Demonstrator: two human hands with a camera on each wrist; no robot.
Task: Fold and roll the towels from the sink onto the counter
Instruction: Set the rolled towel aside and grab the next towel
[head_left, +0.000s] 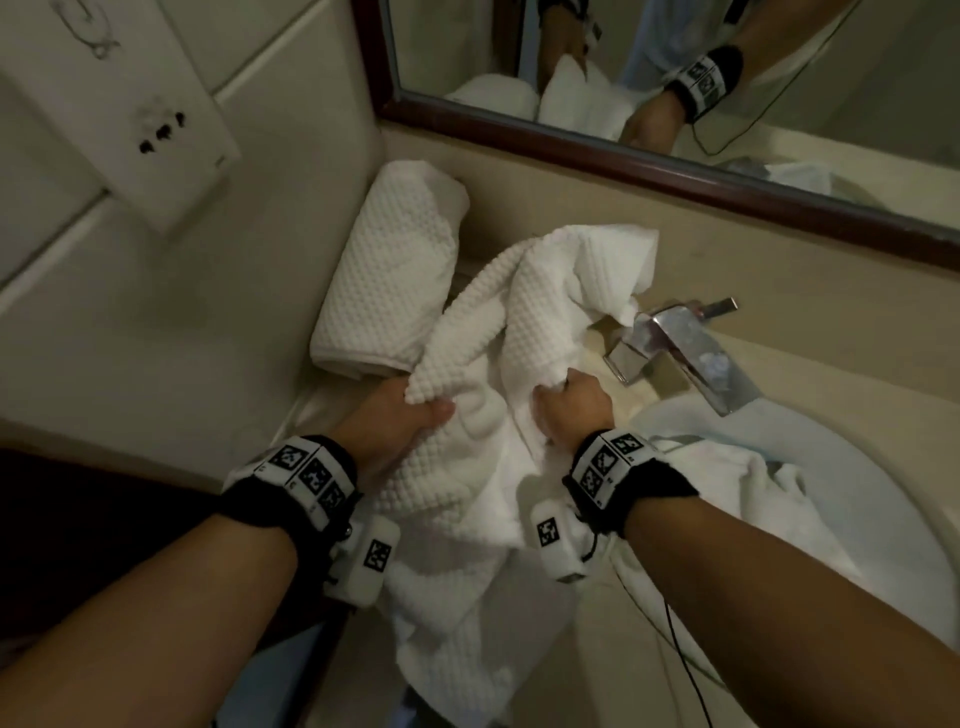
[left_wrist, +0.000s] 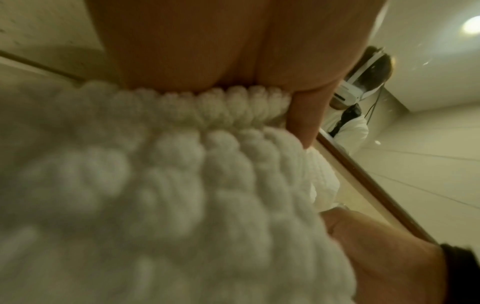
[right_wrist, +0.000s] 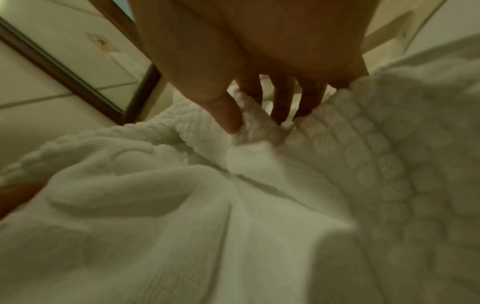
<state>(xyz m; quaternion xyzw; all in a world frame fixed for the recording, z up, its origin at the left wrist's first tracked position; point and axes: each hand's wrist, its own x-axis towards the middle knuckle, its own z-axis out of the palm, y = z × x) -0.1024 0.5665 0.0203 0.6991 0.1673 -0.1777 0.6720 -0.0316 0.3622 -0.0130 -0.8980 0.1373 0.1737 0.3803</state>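
From the head view, the left hand (head_left: 402, 415) and right hand (head_left: 569, 402) clutch a bunched white towel (head_left: 498, 332) over the counter (head_left: 800, 353) edge beside the sink (head_left: 810, 457); it looks soft and limp. The left wrist view shows fingers clamped on thick waffle weave, likely grippy. The right wrist view shows fingertips (right_wrist: 279, 115) pinching a fold; the corners would be the better hold.

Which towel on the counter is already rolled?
Start at the mirror's lower left corner and drop to the counter below. The rolled towel lies there beside the wall, a compact cylinder no hand touches, unlike the crumpled towel next to it.
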